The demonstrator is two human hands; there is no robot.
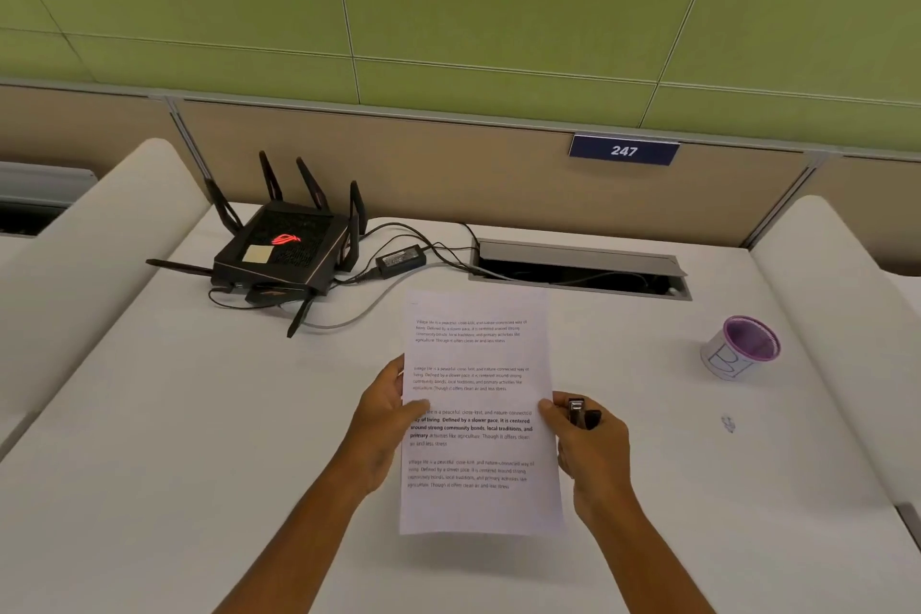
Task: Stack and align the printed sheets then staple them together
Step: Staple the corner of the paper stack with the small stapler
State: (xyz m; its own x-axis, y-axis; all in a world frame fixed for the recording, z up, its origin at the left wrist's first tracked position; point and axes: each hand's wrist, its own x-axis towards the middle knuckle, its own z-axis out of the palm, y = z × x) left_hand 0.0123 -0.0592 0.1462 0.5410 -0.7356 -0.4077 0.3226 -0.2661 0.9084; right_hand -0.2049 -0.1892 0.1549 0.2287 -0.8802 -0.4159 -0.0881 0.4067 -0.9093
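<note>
The printed sheets [478, 394] are held upright as one stack above the white desk [199, 439], text facing me. My left hand [383, 429] grips their left edge, thumb on the front. My right hand [590, 449] touches the right edge with its thumb while its fingers hold a small black stapler [580, 412]. The stapler stands beside the paper, not over it. How many sheets are in the stack cannot be told.
A black router [281, 247] with antennas, a power adapter [400, 258] and cables lie at the back left. An open cable hatch [578, 267] sits behind the sheets. A purple-rimmed cup [742, 347] stands at the right. Padded dividers flank the desk.
</note>
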